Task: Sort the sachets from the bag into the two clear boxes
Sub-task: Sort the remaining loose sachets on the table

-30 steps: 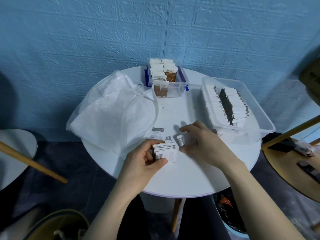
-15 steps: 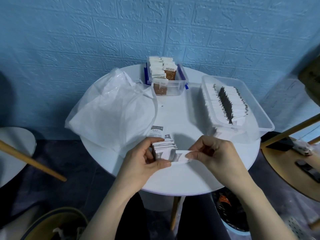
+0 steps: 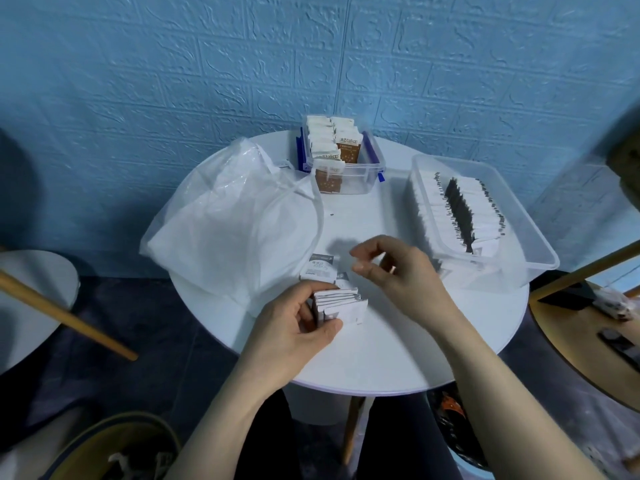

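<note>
Blue embossed wall panels back a round white table (image 3: 398,348) carrying a crumpled translucent plastic bag (image 3: 221,233) at left, a small clear box (image 3: 372,164) of brown-and-white sachets far, and a large clear box (image 3: 512,216) at right. Near the front edge, the left hand (image 3: 294,327) grips a stack of white sachets (image 3: 341,304). Just beyond it, the right hand (image 3: 398,271) hovers with loosely curled fingers, holding nothing visible.

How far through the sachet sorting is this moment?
Well along. Done: the small clear box holds brown-printed sachets and the large clear box a long row of white ones. In hand: the left hand grips a stack of white sachets; the right hand hovers empty. Left: that stack, loose sachets near the bag, whose contents are unclear.
</note>
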The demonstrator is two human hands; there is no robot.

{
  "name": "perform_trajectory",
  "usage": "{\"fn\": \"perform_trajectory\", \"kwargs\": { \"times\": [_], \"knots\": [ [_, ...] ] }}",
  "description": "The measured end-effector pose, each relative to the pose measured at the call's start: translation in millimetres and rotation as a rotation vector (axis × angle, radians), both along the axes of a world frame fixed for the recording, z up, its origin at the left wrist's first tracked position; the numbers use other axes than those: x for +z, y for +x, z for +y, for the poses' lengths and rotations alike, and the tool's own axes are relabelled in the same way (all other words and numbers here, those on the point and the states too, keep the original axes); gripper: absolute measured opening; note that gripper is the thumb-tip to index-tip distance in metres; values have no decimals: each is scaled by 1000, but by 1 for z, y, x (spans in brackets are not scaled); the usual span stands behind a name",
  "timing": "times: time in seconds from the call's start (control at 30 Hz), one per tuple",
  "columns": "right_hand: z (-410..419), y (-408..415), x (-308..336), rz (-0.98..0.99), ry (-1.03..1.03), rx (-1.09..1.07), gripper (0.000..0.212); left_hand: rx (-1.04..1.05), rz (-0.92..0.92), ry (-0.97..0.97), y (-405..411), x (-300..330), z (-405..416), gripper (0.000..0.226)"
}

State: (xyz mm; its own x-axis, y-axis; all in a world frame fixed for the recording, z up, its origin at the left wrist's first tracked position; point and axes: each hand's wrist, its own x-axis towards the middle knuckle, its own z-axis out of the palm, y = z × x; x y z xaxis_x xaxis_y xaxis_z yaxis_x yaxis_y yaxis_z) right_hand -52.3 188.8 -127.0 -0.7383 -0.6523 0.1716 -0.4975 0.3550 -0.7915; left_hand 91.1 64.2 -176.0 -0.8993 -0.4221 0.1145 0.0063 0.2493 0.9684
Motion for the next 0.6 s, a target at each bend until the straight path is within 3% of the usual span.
{"fn": "perform_trajectory", "kwargs": {
  "times": [0.13, 0.27, 0.37, 0.5, 0.6],
  "knots": [
    [-33, -15, 6, -2, 320, 107, 53, -16, -7, -41, 2, 0, -1, 40],
    [-49, -16, 3, 57, 458, 109, 46, -10, -26, -51, 1, -1, -1, 43],
    [-49, -16, 1, -40, 388, 67, 44, -2, -27, -49, 1, -2, -1, 42],
    [-37, -14, 1, -263, 114, 34, 33, 6, -15, -22, 0, -3, 0, 42],
    [-14, -10, 9, -218, -38, -40, 26, 12, -12, -9, 0, -4, 0, 42]
  ]
}}
